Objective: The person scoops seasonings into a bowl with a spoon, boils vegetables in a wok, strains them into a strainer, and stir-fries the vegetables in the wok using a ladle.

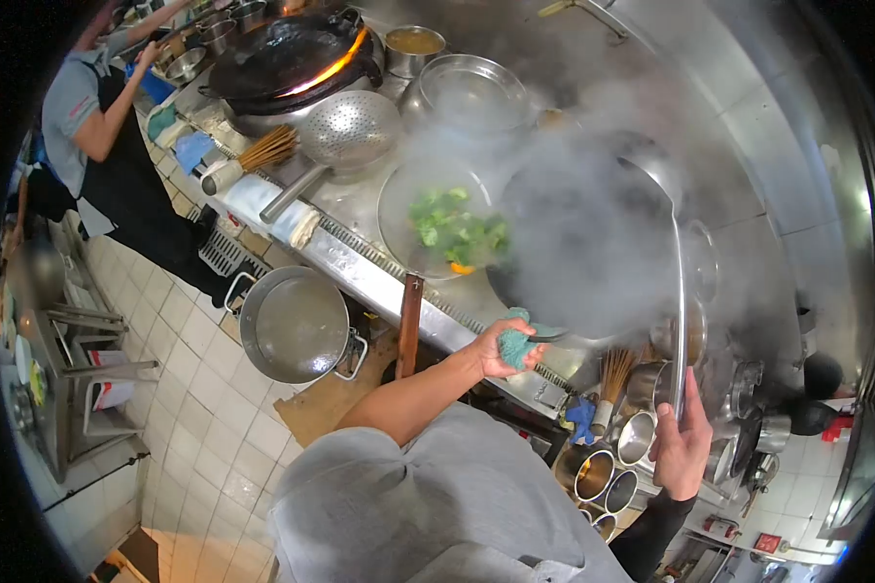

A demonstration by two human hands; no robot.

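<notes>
My left hand [504,350] is closed around a green cloth [515,347] wrapped on the handle of a dark wok [520,199]. Thick steam covers most of the wok, so its contents are hidden. In my right hand [683,442] is the shaft of a long-handled metal utensil [680,301]. This shaft reaches up past the wok's right side, and the steam obscures its far end. Left of the wok, green leafy vegetables [447,225] with an orange piece lie in a round metal strainer or dish [396,233].
A perforated skimmer [350,126] and a bamboo brush [267,148] lie on the counter. Flame shows at another wok [287,58]. A large pot [296,325] of liquid stands left, near a co-worker [107,136]. Several metal containers [593,476] sit at lower right.
</notes>
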